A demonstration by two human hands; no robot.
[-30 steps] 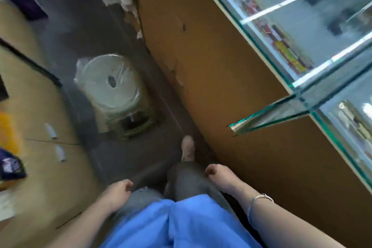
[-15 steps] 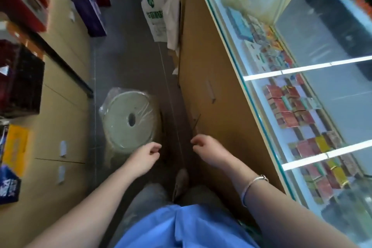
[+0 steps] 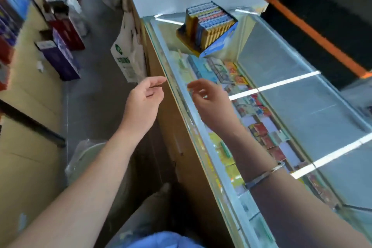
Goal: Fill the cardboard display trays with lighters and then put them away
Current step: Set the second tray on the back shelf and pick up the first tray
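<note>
both hands empty, fingers relaxed: left hand point(image 3: 144, 96), right hand point(image 3: 207, 99); filled lighter display tray point(image 3: 209, 29) stands on glass counter point(image 3: 302, 106), well ahead; grasp both tray sides, lift level.

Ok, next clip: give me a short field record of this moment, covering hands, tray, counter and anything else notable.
left hand: raised, fingers relaxed, empty
right hand: raised over the counter edge, fingers loosely curled, empty
display tray: full of lighters, standing on the glass counter, ahead of both hands, untouched
under the glass: rows of small colourful packs
right wrist: silver bangle
counter side: white plastic bag hanging
</note>
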